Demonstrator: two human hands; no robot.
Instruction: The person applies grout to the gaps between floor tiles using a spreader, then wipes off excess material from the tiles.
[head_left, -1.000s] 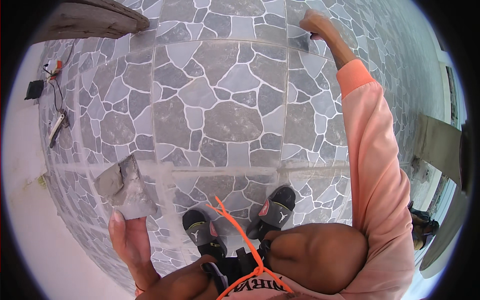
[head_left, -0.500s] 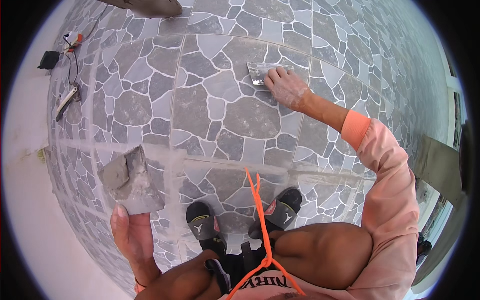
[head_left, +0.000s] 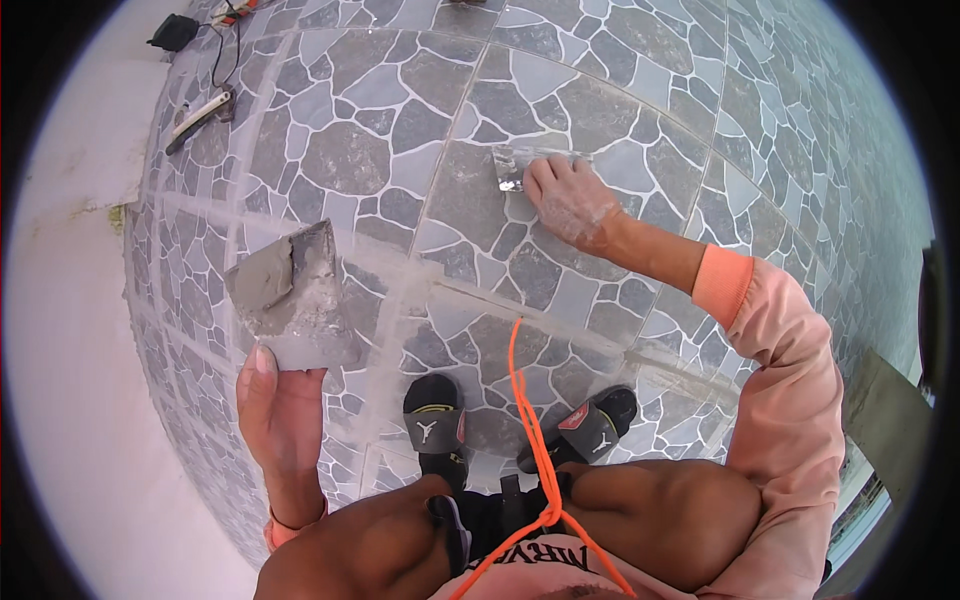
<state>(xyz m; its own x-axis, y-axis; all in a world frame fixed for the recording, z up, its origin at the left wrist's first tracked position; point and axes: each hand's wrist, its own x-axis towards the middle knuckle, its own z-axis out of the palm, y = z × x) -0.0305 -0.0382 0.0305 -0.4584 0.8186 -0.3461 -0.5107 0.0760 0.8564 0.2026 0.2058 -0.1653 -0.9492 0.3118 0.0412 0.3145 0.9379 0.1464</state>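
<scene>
My left hand (head_left: 284, 420) grips the near edge of a flat square plate (head_left: 310, 350), thumb on top and fingers underneath. A mound of wet grey grout (head_left: 268, 283) lies on the plate's far left part, with smears over the rest. Out in front, my right hand (head_left: 572, 203) is closed over a thin metal scraper blade (head_left: 509, 170). Its shiny left corner shows, and the fingers cover much of the rest. The blade is at the stone-patterned floor tiles (head_left: 345, 155); whether its edge touches them I cannot tell. Pale dust coats my right hand.
Grout-smeared tile joints (head_left: 500, 300) run across the floor before my sandalled feet (head_left: 436, 425). At the far left lie a white-handled tool (head_left: 203, 118), a black box (head_left: 174, 33) and a cable (head_left: 228, 58). A pale wall (head_left: 70, 300) borders the left; an orange cord (head_left: 530, 420) hangs from my neck.
The view has shifted and turned, so floor, tools and feet appear displaced. My left hand with the plate appears higher and farther right. Both hands keep their holds.
</scene>
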